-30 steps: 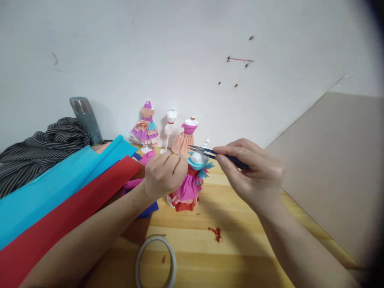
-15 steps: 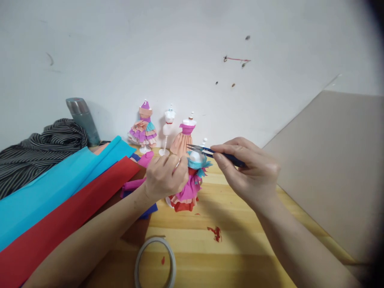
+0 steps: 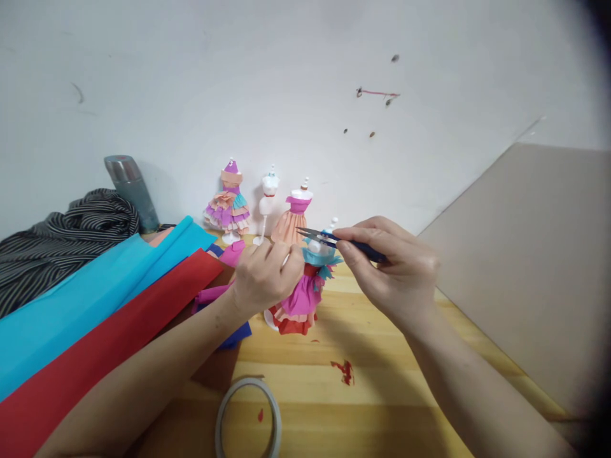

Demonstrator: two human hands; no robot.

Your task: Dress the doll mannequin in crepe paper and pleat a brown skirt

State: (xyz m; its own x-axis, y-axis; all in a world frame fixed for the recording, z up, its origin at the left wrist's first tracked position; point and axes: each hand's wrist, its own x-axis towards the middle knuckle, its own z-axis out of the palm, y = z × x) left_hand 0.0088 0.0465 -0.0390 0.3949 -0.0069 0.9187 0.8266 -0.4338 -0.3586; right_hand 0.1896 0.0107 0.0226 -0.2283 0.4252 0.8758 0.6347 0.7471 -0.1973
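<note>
A miniature dress form [image 3: 305,296] leans slightly right over the wooden table. It wears a layered paper dress in magenta, peach and red, with a turquoise piece around the chest. My left hand [image 3: 270,277] is closed against its left side, fingers curled; the exact grip point is hidden behind them. In my right hand [image 3: 394,261] are blue-handled tweezers [image 3: 329,238], pinched between thumb and fingers. Their two dark tips point left, apart, just over the form's white shoulder and turquoise collar. Nothing shows between the tips.
Behind stand a ruffled-dress form [image 3: 231,203], a mostly bare white form [image 3: 265,207] and a peach-skirted form [image 3: 289,224]. Turquoise paper [image 3: 95,289] and red paper [image 3: 119,331] lie left, near striped cloth [image 3: 71,235] and a bottle [image 3: 135,191]. A tape roll [image 3: 219,423] and red scraps [image 3: 344,371] lie in front.
The dress form's top has tipped a little to the right, and my left hand has shifted slightly right with it. The tweezers stay almost in place, tips still apart.
</note>
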